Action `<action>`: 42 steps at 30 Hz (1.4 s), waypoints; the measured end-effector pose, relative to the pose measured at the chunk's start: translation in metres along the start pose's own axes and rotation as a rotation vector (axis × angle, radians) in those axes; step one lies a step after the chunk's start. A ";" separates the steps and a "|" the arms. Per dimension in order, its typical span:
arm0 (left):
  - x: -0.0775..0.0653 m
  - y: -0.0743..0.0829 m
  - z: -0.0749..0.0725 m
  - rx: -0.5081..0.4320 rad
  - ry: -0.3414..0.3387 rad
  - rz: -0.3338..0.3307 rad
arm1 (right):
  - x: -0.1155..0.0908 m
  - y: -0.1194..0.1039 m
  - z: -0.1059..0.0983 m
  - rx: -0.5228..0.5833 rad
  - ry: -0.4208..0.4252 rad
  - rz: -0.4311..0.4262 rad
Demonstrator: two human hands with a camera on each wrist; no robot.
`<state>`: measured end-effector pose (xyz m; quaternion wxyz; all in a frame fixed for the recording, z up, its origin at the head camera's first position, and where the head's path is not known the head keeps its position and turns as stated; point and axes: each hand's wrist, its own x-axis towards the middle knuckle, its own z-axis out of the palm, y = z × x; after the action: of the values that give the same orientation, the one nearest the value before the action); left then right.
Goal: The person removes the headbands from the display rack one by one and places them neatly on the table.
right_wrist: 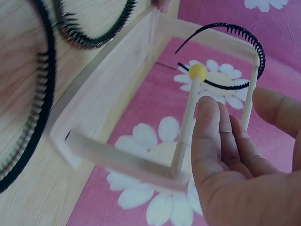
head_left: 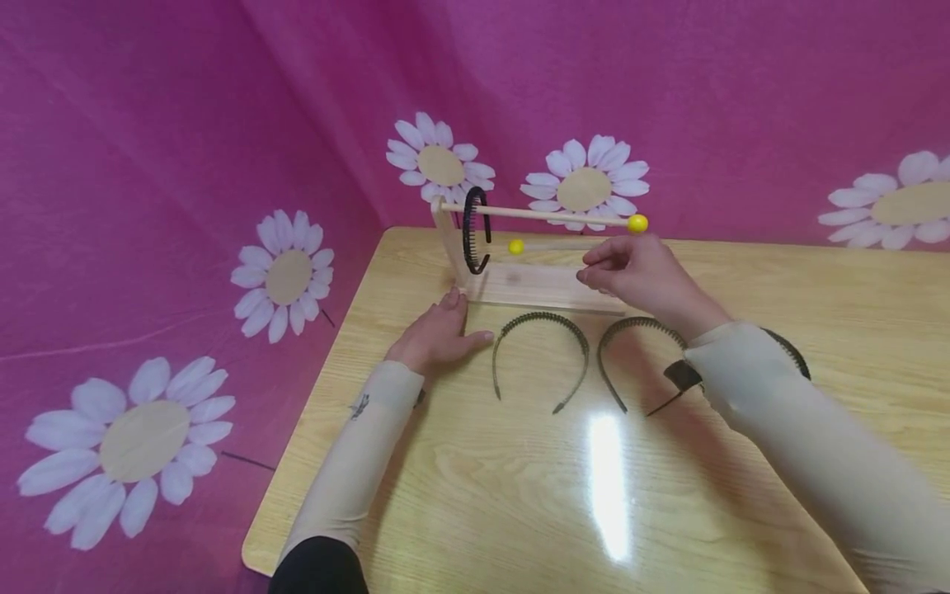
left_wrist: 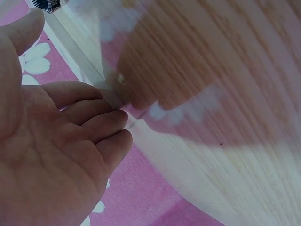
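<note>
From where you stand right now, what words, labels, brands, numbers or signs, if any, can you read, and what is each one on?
None can be read.
Small dark mark on the beige cloth left sleeve: too small to tell whether it is lettering.
Pale wooden stand and black toothed headband on it: no text visible.
Pink cloth backdrop: white-petalled flowers, no visible text.

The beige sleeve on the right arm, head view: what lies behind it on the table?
Behind the beige sleeve, a dark, arched, toothed headband shows partly at left; a second dark headband shows only a curve at right. Their other parts are covered.
</note>
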<state>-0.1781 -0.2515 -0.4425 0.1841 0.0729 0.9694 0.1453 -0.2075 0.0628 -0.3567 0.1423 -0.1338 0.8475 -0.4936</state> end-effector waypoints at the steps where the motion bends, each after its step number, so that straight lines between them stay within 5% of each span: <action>1: 0.000 0.000 0.000 0.000 0.001 -0.001 | 0.002 -0.003 0.003 0.004 0.001 -0.003; 13: 0.003 -0.002 0.001 -0.032 0.007 -0.014 | 0.031 -0.026 0.043 0.091 0.038 -0.063; 31: 0.004 -0.004 0.002 -0.013 0.029 0.027 | 0.061 -0.056 0.095 0.083 0.119 -0.117; 42: 0.002 -0.003 0.001 0.034 0.026 0.039 | 0.071 -0.068 0.118 0.031 0.252 -0.110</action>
<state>-0.1803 -0.2536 -0.4450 0.1675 0.0930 0.9724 0.1333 -0.2231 -0.0896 -0.3605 0.0096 -0.1149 0.8423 -0.5265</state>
